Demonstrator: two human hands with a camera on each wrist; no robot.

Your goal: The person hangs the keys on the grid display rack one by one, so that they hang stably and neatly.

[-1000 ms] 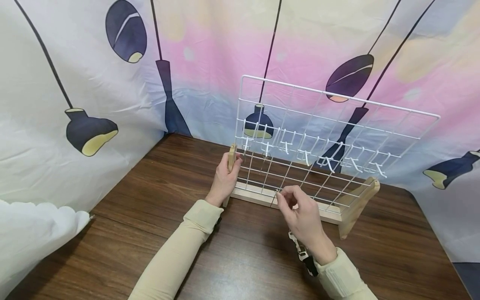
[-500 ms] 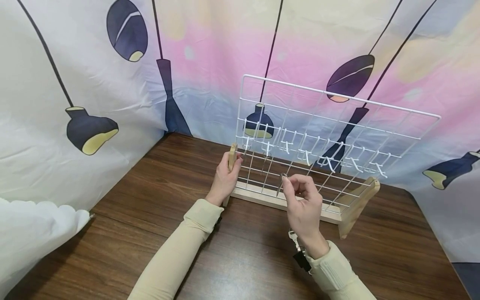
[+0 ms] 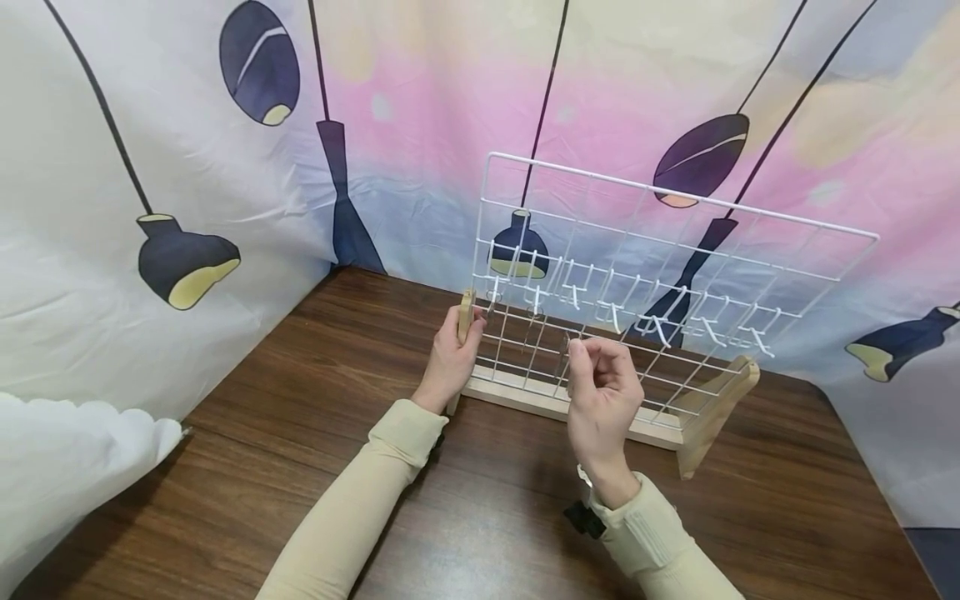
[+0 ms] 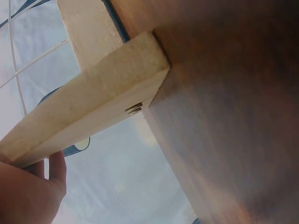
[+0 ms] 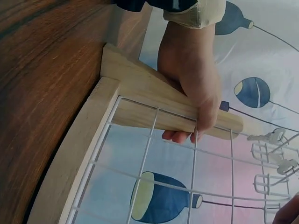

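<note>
A white wire grid rack point(image 3: 678, 196) with wooden feet stands on the table, a row of white hooks point(image 3: 613, 310) across its middle. My left hand point(image 3: 450, 354) grips the upright wooden side piece point(image 3: 466, 312) at the rack's left end; the right wrist view shows that left hand point(image 5: 191, 77) curled round the wood. My right hand point(image 3: 606, 392) pinches a thin metal key point(image 3: 566, 343) between thumb and fingers, just below the third hook from the left. Silver keys point(image 5: 271, 136) hang on the two leftmost hooks. Only a fingertip of my right hand point(image 5: 288, 213) shows in its own wrist view.
The right wooden side piece point(image 3: 716, 417) and bottom wooden bar point(image 3: 517, 393) frame the rack. Behind the dark wood table point(image 3: 465, 508) hangs a cloth backdrop point(image 3: 420, 142) printed with lamps. White cloth point(image 3: 75, 475) drapes at the left edge.
My right hand has risen with the key from near the bottom bar toward the row of hooks, its wrist turning. My left hand keeps its grip on the side piece.
</note>
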